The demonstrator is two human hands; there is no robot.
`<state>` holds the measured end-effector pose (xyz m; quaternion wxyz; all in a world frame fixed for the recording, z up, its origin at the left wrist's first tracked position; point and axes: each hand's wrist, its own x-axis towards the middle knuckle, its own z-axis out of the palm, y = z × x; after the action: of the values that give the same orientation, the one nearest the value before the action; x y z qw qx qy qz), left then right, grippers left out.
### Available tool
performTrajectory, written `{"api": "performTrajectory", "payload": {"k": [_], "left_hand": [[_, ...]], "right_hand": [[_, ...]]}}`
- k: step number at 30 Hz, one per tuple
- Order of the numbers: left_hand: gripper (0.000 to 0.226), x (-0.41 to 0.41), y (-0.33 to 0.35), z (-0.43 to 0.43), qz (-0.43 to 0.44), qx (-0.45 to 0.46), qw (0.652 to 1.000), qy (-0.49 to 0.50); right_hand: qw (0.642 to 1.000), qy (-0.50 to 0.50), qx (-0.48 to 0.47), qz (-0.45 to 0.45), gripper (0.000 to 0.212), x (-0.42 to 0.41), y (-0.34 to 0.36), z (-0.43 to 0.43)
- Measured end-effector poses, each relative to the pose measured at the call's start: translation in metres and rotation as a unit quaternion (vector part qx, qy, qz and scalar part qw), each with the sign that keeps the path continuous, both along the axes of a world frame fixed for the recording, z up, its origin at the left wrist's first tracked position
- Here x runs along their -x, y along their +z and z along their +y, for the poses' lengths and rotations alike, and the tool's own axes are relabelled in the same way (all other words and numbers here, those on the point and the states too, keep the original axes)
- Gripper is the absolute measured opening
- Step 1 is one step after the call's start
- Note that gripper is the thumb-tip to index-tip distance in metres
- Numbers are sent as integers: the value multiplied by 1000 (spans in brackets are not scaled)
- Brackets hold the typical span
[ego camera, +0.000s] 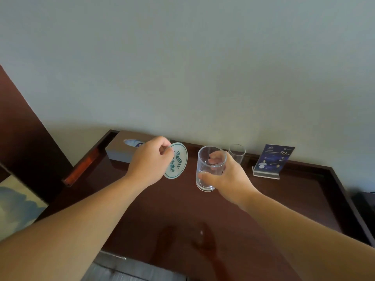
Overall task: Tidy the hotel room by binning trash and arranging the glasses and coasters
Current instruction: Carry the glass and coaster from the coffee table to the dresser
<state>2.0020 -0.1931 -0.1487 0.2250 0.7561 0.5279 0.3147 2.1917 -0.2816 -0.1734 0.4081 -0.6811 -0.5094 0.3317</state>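
My left hand (149,162) pinches a round white coaster (177,160) with a green wave logo, held tilted above the dark wooden desk (168,209). My right hand (227,176) grips a clear drinking glass (209,169) around its side, lifted slightly and leaning, just right of the coaster. A second clear glass (237,154) stands upright at the back of the desk near the wall, behind my right hand.
A grey tissue box (121,150) sits at the desk's back left. A blue card in a clear acrylic stand (271,162) is at the back right. The desk has a raised rim (343,191); bedding shows at the lower left.
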Motion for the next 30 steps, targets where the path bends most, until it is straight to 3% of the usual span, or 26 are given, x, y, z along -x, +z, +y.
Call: {"api": "performTrajectory", "payload": {"k": [17, 22, 30], "left_hand": [[11, -23, -90, 64, 71, 77, 993, -61], [11, -25, -106, 68, 79, 93, 991, -61], [11, -24, -119, 71, 87, 106, 988, -68]], "right_hand": [[996, -1, 87, 22, 62, 2, -106, 38], [995, 5, 98, 18, 73, 10, -126, 35], [994, 23, 105, -11, 64, 22, -143, 28]]}}
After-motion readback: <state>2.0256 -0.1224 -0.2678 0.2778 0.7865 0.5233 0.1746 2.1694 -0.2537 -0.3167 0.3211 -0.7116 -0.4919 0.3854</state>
